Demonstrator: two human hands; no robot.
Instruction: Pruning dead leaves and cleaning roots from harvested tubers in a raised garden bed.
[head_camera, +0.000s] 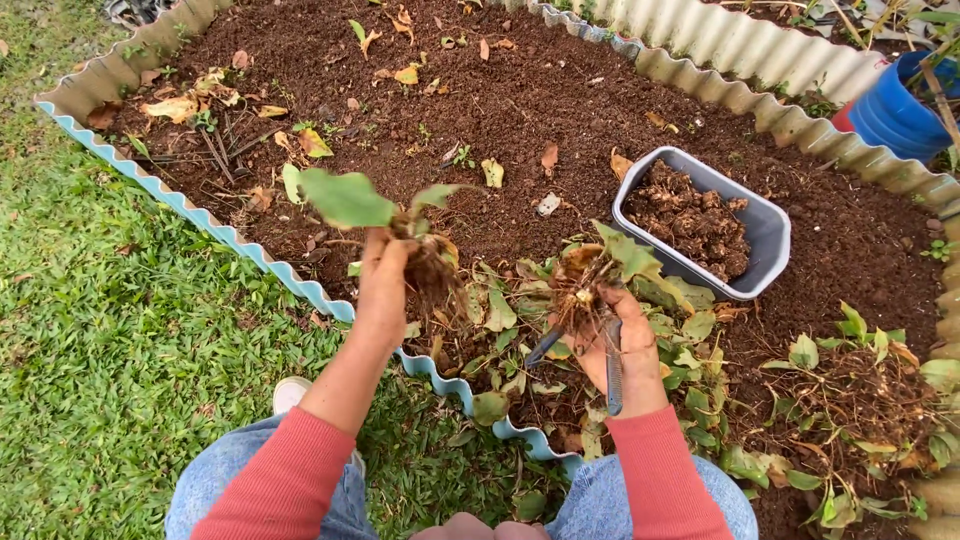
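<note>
a: kneeling at the raised garden bed (700, 40), dark soil right to the wavy rim, grass (110, 350) on the left.
b: grey tub (772, 240) of clumps sits on the soil, pulled plants (850, 400) heaped on the right.
a: left hand (383, 280) is raised, fingers wrapped tight round a leafy plant (345, 197), roots hanging over the bed.
b: right hand (625, 345) is lower, palm up, fingers curled on a second root clump (585, 280) and the garden shears (612, 375).
a: i'd say grip low at the crown, keep the blades pointing away from the fingers.
</note>
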